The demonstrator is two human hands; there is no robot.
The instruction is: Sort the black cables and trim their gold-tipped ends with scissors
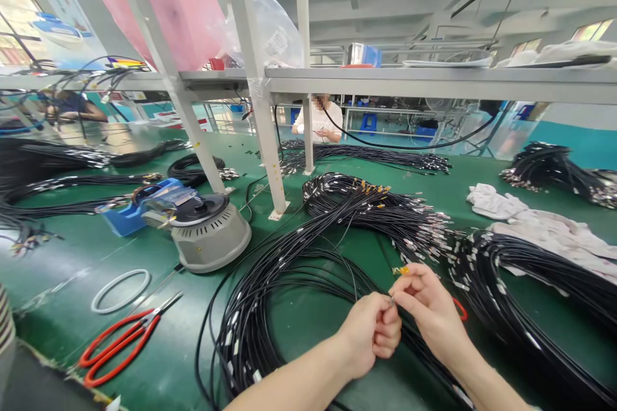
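My left hand (373, 331) is closed, thumb and forefinger pinched together, touching the fingertips of my right hand (427, 308). Between the two pinches is a small dark bit, too small to name. A yellow tab (401, 270) shows at my right hand's upper fingers; whether it is held or stuck there I cannot tell. Under both hands lies a large coil of black cables (250, 308) with white labels. Behind it, a second cable bundle (332, 189) has yellow tabs at some ends and many pale tips fanned to the right.
Red-handled scissors (118, 347), a white ring (120, 290), a grey round tape dispenser (209, 237) and a blue tape holder (125, 215) lie left on the green table. More cables (544, 308) and white gloves (554, 228) lie right. Shelf posts (260, 96) rise ahead; another person (321, 119) sits beyond.
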